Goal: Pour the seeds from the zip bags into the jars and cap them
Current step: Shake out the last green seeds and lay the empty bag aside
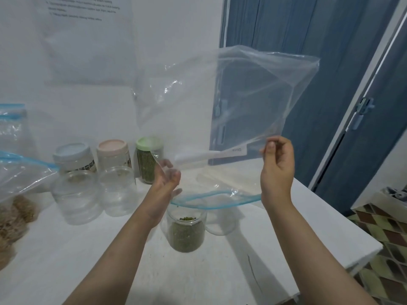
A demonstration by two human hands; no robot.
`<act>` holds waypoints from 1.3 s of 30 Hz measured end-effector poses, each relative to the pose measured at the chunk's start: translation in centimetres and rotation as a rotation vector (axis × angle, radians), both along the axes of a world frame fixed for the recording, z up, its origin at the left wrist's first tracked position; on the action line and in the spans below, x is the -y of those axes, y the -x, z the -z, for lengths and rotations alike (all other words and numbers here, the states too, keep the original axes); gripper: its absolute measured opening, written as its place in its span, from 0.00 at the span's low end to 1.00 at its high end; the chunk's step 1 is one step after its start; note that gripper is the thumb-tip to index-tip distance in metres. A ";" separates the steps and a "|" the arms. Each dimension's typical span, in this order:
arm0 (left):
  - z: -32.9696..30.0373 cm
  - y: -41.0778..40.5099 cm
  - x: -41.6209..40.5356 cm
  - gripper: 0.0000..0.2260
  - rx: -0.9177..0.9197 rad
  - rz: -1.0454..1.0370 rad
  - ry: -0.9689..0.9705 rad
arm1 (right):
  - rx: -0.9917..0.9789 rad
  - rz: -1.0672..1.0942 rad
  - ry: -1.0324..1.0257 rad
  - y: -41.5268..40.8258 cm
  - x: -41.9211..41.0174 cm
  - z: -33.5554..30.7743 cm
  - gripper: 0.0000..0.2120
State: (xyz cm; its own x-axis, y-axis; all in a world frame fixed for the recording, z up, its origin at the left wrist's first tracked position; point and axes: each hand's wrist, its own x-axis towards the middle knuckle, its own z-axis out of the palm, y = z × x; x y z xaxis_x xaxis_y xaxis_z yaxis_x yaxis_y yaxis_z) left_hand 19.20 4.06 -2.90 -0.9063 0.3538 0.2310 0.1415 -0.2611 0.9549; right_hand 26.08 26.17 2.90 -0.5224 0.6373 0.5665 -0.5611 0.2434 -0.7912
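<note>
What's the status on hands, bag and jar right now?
Both hands grip the empty zip bag, left hand, right hand, mouth down over the open jar of green seeds. Nothing in the way.

Clear zip bag (220, 102) (blue-edged); green seeds (186, 235).
</note>
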 end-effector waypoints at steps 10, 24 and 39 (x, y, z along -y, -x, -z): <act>0.2 0.4 0.5 0.26 0.035 0.076 -0.038 | -0.025 -0.007 -0.004 0.0 -0.1 -0.2 0.08; -0.4 0.8 1.9 0.15 -0.055 -0.119 0.008 | 0.078 0.006 0.033 0.4 0.0 0.5 0.10; -4.1 1.7 4.6 0.49 -0.296 0.031 0.255 | 0.334 0.074 0.039 1.7 -0.7 0.7 0.08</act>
State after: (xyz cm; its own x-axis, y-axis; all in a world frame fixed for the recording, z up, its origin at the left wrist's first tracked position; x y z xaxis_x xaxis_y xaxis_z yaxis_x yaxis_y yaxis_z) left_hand 17.54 -0.51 1.21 -0.8016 0.4595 0.3826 0.4168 -0.0294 0.9085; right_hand 24.42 26.90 2.22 -0.6262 0.6984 0.3466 -0.2515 0.2398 -0.9377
